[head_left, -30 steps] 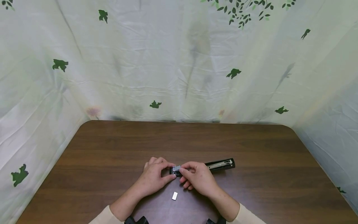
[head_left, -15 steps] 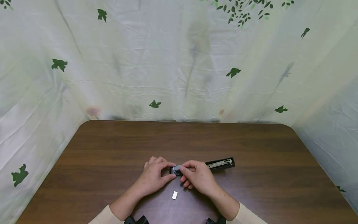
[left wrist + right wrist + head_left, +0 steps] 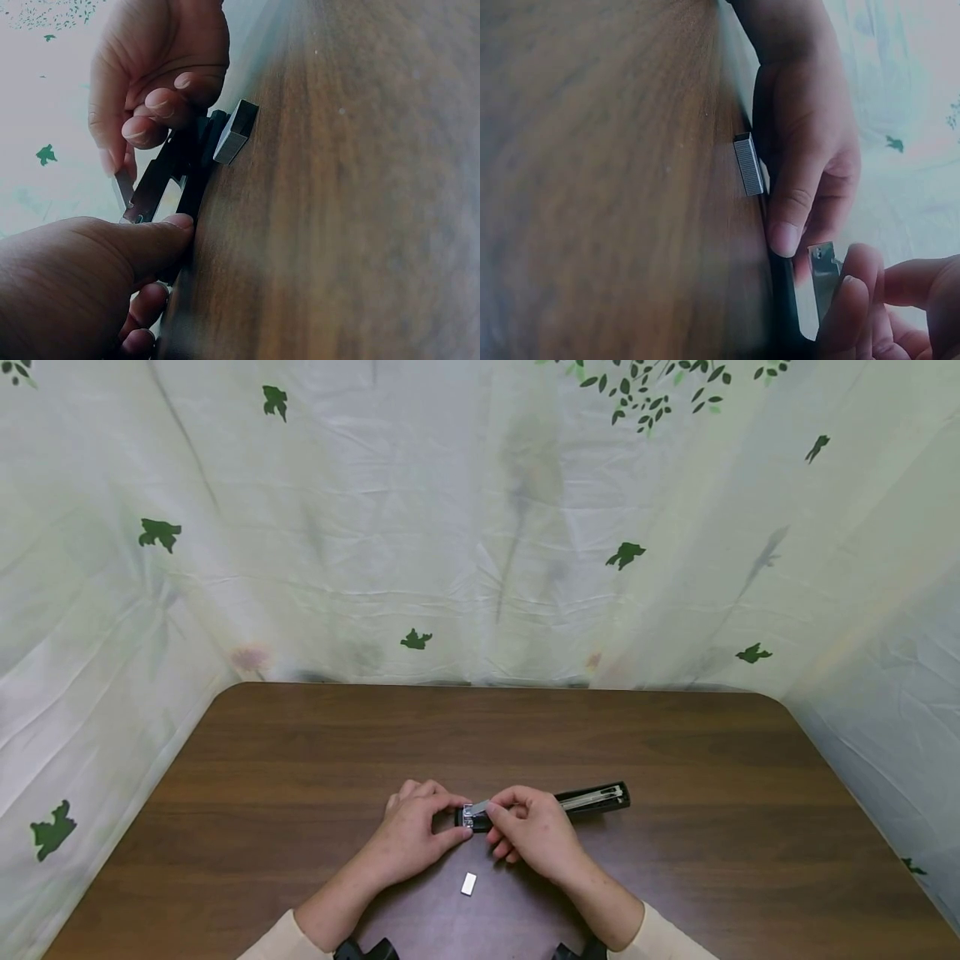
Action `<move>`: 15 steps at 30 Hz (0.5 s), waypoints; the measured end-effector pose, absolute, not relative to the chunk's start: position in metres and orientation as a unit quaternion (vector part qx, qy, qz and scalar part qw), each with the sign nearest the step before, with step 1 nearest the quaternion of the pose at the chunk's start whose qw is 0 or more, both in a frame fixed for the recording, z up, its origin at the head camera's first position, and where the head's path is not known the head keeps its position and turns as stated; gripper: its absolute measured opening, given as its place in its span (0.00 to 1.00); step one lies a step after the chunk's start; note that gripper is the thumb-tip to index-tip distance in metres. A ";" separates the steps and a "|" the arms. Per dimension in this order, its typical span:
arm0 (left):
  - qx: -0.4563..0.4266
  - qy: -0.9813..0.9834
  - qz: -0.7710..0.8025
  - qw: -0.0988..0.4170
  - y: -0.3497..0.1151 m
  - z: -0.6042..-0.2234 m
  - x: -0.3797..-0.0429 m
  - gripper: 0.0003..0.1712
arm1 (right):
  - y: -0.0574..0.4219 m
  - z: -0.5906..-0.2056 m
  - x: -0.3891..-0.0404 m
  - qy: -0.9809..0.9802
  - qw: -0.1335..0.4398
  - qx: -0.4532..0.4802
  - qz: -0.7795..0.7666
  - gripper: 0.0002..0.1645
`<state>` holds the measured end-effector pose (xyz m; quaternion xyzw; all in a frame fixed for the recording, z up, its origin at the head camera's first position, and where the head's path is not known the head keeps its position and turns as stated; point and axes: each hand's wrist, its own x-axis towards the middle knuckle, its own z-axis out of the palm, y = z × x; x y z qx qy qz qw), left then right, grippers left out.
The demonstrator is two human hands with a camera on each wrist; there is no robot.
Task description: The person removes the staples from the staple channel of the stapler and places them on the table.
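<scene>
A black stapler [image 3: 588, 799] lies opened out on the table, its long arm with the metal channel stretching right. My left hand [image 3: 418, 820] grips its left end between thumb and index finger. Over the stapler's metal part [image 3: 823, 277], my right hand [image 3: 534, 831] pinches a small flat grey metal strip [image 3: 479, 808] with thumb and index finger. The left wrist view shows this strip [image 3: 123, 190] tilted above the stapler. The other right fingers are curled beneath, hiding the stapler's middle.
A short block of staples [image 3: 468, 884] lies on the brown wooden table [image 3: 315, 735] in front of the stapler, its ribbed side visible in the right wrist view. A pale patterned curtain [image 3: 450, 527] hangs behind the table. Black wrist mounts [image 3: 366, 950] show at the bottom edge.
My right hand has shifted slightly right and away from me, and the grey strip has moved with it, tilting more. The left hand and the staple block have stayed put.
</scene>
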<state>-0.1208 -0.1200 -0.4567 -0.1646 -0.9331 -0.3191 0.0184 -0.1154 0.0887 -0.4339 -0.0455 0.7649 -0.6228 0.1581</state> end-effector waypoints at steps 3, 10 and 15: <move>-0.164 -0.933 -0.319 0.017 -0.120 -0.456 -0.121 0.18 | 0.089 -0.433 -0.116 0.764 0.155 -0.046 -0.624 0.11; -0.163 -0.932 -0.322 0.014 -0.119 -0.455 -0.121 0.17 | 0.092 -0.428 -0.117 0.766 0.147 -0.039 -0.624 0.11; -0.161 -0.932 -0.324 0.011 -0.119 -0.455 -0.121 0.17 | 0.094 -0.425 -0.118 0.762 0.150 -0.029 -0.629 0.12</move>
